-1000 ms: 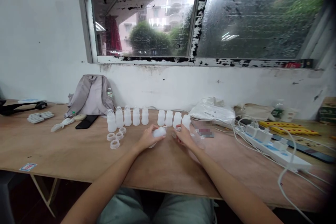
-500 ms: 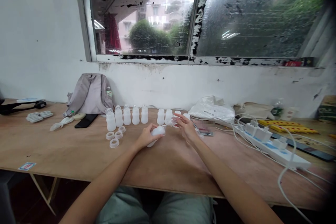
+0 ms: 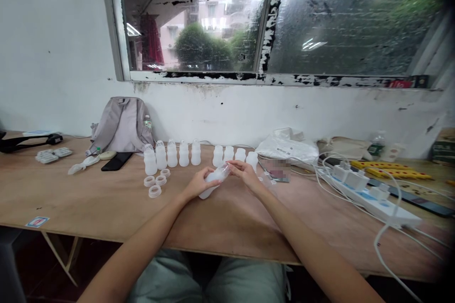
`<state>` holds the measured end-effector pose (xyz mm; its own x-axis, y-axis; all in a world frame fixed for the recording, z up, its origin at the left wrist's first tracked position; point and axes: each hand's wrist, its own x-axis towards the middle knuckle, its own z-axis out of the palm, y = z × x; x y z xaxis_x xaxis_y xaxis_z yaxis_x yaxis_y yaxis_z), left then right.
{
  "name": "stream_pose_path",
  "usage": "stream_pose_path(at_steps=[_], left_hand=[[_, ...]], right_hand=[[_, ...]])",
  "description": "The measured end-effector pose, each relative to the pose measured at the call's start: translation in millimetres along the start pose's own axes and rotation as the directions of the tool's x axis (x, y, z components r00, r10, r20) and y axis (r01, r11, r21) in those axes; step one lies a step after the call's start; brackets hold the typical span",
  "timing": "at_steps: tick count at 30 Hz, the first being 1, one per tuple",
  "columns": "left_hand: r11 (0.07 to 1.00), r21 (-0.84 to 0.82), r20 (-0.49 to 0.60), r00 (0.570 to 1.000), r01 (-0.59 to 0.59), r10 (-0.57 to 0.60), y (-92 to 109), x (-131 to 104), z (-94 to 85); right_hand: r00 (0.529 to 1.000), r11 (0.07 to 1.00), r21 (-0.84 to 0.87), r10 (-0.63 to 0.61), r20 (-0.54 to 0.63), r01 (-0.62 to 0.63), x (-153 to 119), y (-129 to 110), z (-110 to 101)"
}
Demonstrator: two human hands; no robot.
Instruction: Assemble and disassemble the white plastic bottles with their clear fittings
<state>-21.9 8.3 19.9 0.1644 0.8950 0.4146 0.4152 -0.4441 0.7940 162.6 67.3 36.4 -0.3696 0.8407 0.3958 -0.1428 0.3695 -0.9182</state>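
My left hand (image 3: 201,182) is wrapped round a white baby bottle (image 3: 210,185), tilted with its top toward the right. At that top, my right hand (image 3: 244,173) pinches a clear bottle cap (image 3: 223,170), which meets the bottle's neck. Behind my hands stands a row of uncapped bottles (image 3: 218,156). To the left, several capped bottles (image 3: 172,154) stand upright. In front of these lie several translucent collar rings (image 3: 155,191). A few small clear pieces, partly hidden by my right wrist, lie on the table beside it.
A phone (image 3: 277,173) and a white plastic bag (image 3: 287,148) lie behind my right hand. Farther right are a power strip (image 3: 377,203) with loose cables and yellow strips (image 3: 391,170). A backpack (image 3: 122,125) and a black phone (image 3: 116,161) are on the left of the wooden table (image 3: 106,208).
My right hand has moved left and brought the clear cap onto the bottle's top. The bottle stays tilted in my left hand.
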Motion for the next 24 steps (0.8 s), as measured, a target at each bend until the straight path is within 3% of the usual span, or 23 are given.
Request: stream_pose_path(at_steps=[13, 24], left_hand=[[0.989, 0.143, 0.045, 0.998, 0.047, -0.054, -1.7, 1.2, 5.6], [0.960, 0.279, -0.082, 0.997, 0.009, 0.015, 1.2, -4.0, 12.0]], right_hand=[[0.984, 0.955, -0.295, -0.090, -0.153, 0.042, -1.3, -3.9, 4.6], [0.985, 0.969, -0.244, -0.087, -0.150, 0.049, -3.1, -3.9, 23.4]])
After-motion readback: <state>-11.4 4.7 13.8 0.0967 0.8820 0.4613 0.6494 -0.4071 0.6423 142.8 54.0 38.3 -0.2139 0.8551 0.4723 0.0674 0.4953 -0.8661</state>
